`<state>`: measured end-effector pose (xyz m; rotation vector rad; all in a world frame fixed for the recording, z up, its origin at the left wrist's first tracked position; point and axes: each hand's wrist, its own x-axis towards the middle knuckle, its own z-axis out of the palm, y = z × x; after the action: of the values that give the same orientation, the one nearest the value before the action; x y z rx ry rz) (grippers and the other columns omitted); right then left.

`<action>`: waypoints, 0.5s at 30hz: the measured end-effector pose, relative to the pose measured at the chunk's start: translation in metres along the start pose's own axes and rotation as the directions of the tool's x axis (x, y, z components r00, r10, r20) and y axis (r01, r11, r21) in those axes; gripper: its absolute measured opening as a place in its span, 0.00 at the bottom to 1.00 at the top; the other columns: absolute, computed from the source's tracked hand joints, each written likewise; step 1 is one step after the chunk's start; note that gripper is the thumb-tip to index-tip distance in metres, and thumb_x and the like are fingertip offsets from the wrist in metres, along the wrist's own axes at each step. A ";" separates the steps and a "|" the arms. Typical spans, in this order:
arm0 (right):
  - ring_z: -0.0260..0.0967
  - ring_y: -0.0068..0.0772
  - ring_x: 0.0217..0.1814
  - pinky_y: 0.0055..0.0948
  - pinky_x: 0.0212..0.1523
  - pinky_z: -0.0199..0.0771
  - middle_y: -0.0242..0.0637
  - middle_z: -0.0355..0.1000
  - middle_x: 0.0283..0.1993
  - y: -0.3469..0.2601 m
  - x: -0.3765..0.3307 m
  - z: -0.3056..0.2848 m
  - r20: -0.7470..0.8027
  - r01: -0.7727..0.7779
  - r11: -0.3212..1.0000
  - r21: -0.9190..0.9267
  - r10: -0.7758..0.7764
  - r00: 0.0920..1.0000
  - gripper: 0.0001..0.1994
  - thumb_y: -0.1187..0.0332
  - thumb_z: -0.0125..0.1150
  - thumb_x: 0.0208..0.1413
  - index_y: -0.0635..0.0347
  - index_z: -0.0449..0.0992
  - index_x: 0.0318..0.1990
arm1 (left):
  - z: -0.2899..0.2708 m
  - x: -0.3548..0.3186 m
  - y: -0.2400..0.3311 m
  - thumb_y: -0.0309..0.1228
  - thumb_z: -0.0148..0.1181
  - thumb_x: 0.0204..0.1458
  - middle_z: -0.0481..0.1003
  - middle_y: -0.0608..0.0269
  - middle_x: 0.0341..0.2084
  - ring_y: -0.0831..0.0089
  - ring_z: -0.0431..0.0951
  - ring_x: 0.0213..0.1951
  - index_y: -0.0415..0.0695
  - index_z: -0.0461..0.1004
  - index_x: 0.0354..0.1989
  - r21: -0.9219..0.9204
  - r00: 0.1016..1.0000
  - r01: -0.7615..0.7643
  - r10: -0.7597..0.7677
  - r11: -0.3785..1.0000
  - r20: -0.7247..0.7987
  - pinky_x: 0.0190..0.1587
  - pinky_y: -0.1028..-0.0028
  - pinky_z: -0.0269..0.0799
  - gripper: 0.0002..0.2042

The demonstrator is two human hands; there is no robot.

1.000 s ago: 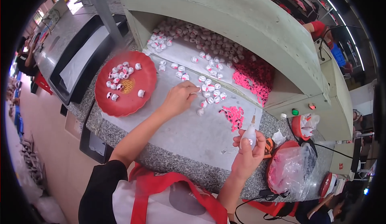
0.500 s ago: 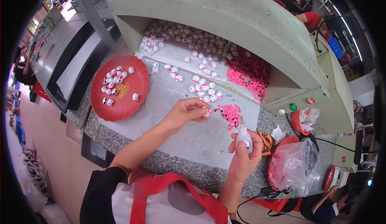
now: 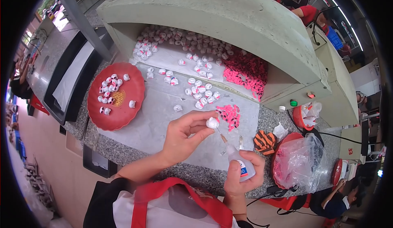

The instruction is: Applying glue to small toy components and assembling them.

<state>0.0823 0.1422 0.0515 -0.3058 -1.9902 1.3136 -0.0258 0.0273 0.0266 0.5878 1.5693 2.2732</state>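
A small white bead-like piece [image 3: 212, 123] sits near the frame's centre, pinched between the thumb and fingertips of the left hand [image 3: 184, 136]. The right hand [image 3: 241, 174], lower centre-right, is wrapped closed around a small clear glue bottle [image 3: 237, 162] with a blue-and-red label, its thin nozzle touching the piece. Just right lie loose pink bits [image 3: 228, 115] and an orange-and-black striped item [image 3: 265, 142]. A red plate [image 3: 123, 113] holding white pieces sits at left; a clear plastic bag [image 3: 301, 162] at lower right.

Factory assembly bench [image 3: 135, 142] heaped with small parts [image 3: 180, 39].
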 end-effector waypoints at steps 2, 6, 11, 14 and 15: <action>0.63 0.25 0.32 0.20 0.34 0.63 0.37 0.66 0.33 0.004 0.002 0.004 0.040 0.067 0.998 0.001 -0.067 0.997 0.13 0.70 0.57 0.41 0.67 0.67 0.35 | -0.001 0.000 0.001 0.13 0.51 0.45 0.68 0.49 0.44 0.68 0.71 0.45 0.32 0.63 0.47 -0.005 1.000 -0.022 0.022 1.000 -0.013 0.46 0.73 0.70 0.17; 0.71 0.31 0.23 0.23 0.24 0.69 0.43 0.71 0.26 0.004 0.008 0.005 0.051 0.220 0.975 -0.011 -0.219 0.974 0.13 0.73 0.60 0.38 0.67 0.69 0.34 | -0.003 -0.002 0.001 0.12 0.51 0.45 0.68 0.48 0.44 0.67 0.71 0.45 0.31 0.63 0.46 -0.062 1.000 -0.006 0.005 0.998 -0.006 0.46 0.73 0.70 0.17; 0.64 0.25 0.30 0.20 0.32 0.64 0.37 0.67 0.31 0.001 0.005 0.007 0.041 0.116 0.993 -0.032 -0.114 0.993 0.11 0.71 0.57 0.41 0.66 0.69 0.33 | -0.003 -0.004 0.000 0.13 0.52 0.45 0.68 0.53 0.44 0.71 0.71 0.44 0.32 0.65 0.45 -0.070 1.000 -0.016 0.015 0.997 -0.014 0.47 0.75 0.70 0.16; 0.64 0.25 0.30 0.20 0.32 0.64 0.37 0.67 0.31 0.002 0.006 0.006 0.046 0.128 0.991 -0.038 -0.126 0.991 0.11 0.71 0.57 0.41 0.65 0.69 0.33 | -0.004 -0.004 0.001 0.13 0.51 0.45 0.68 0.53 0.44 0.71 0.71 0.44 0.32 0.65 0.44 -0.070 1.000 -0.008 0.008 0.998 0.002 0.47 0.75 0.70 0.16; 0.64 0.25 0.30 0.20 0.32 0.64 0.37 0.67 0.31 0.004 0.008 0.006 0.044 0.127 0.991 -0.038 -0.125 0.991 0.11 0.71 0.57 0.41 0.65 0.69 0.33 | -0.003 -0.004 0.002 0.13 0.51 0.45 0.68 0.53 0.44 0.71 0.71 0.44 0.32 0.65 0.44 -0.077 1.000 -0.008 0.008 0.997 0.003 0.47 0.75 0.70 0.15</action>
<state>0.0718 0.1439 0.0504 -0.1701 -2.0388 1.2102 -0.0240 0.0223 0.0265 0.5786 1.4733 2.3253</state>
